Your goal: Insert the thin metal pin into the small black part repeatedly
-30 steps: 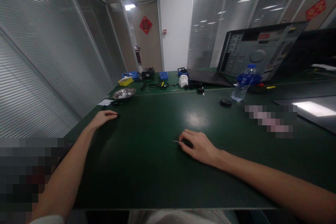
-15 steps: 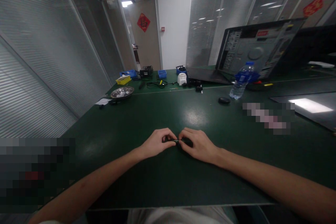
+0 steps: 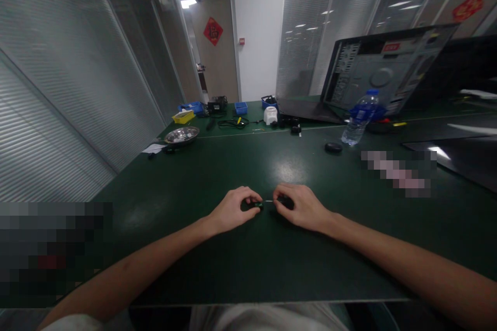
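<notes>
Over the near middle of the dark green table (image 3: 166,258), my two hands face each other a small gap apart. My left hand (image 3: 235,209) is closed, thumb and fingertips pinching a small dark piece (image 3: 258,206) with a greenish tint; its kind is too small to tell. Opposite it, my right hand (image 3: 301,206) is closed in a pinch on a thin, light-coloured rod (image 3: 268,201). The rod's tip points left toward the dark piece and crosses the gap between my fingertips. Whatever part of the rod lies inside my right hand is mostly hidden.
Toward the back stand a metal bowl (image 3: 182,136), a yellow tray (image 3: 183,117), a blue box (image 3: 240,108) and a white device (image 3: 271,115). To the right are a black mouse-like object (image 3: 333,148), a water bottle (image 3: 355,126) and an open computer case (image 3: 382,75).
My right hand has moved right and slightly up, away from my left hand. More of the thin rod now shows between them. The left hand stays nearly in place, still pinching.
</notes>
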{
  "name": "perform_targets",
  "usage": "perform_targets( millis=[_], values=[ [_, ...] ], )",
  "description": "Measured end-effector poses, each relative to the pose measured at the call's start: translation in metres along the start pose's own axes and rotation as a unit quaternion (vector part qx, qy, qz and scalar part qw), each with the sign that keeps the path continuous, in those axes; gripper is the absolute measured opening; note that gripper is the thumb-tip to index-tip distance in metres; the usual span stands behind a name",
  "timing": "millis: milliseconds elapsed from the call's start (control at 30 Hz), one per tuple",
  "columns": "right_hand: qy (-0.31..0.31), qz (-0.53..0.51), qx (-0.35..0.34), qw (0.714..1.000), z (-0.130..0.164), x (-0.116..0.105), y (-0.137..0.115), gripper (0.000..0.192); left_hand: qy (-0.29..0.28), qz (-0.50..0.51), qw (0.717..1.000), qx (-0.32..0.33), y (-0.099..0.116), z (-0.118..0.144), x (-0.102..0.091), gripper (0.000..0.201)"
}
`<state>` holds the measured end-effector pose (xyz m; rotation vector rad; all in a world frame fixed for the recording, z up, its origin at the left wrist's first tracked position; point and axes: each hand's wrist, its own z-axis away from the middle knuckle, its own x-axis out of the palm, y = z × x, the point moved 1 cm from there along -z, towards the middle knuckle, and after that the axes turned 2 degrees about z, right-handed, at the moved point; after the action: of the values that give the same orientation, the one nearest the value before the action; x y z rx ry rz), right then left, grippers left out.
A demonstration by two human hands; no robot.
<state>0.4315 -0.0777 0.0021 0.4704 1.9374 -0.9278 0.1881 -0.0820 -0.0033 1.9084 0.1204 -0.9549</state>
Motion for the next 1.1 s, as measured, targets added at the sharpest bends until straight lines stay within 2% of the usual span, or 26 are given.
perform_targets(
  millis=[333, 700, 1100],
  values=[
    [-0.028, 0.006, -0.014, 0.999, 0.001, 0.001, -0.003, 0.009, -0.011, 0.013, 0.999, -0.031, -0.001, -0.002, -0.004, 0.02],
    [-0.019, 0.019, -0.041, 0.999, 0.004, 0.011, -0.005, 0.011, -0.002, 0.037, 0.999, -0.039, 0.001, -0.002, -0.005, 0.017],
    [-0.05, 0.042, -0.045, 0.997, 0.003, 0.008, -0.013, 0.016, -0.012, 0.036, 0.998, -0.057, 0.003, -0.004, -0.004, 0.019]
  ],
)
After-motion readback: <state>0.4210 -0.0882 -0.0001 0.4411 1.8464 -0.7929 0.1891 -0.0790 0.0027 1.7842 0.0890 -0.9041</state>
